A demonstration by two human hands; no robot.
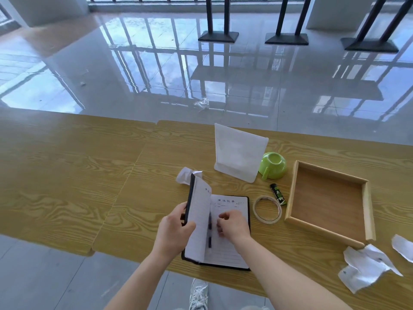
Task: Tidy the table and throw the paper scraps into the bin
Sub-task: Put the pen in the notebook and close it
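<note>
Left hand [173, 231] grips the raised left cover and pages of the notebook [225, 231] at the desk [67, 175] near edge; right hand [232, 222] rests curled on the open page beside a pen [210, 229], grasp unclear. Paper scraps [366, 265] lie right, by the wooden tray [328, 202]. Crumpled paper ball [186, 175] just behind the notebook.

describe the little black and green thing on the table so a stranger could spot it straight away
Find the empty wooden tray on the right of the table. Just off its left wall, between the upturned green cup and the ring of tape, lies the lighter: small, slim, black with green print, the only dark stick there.
</note>
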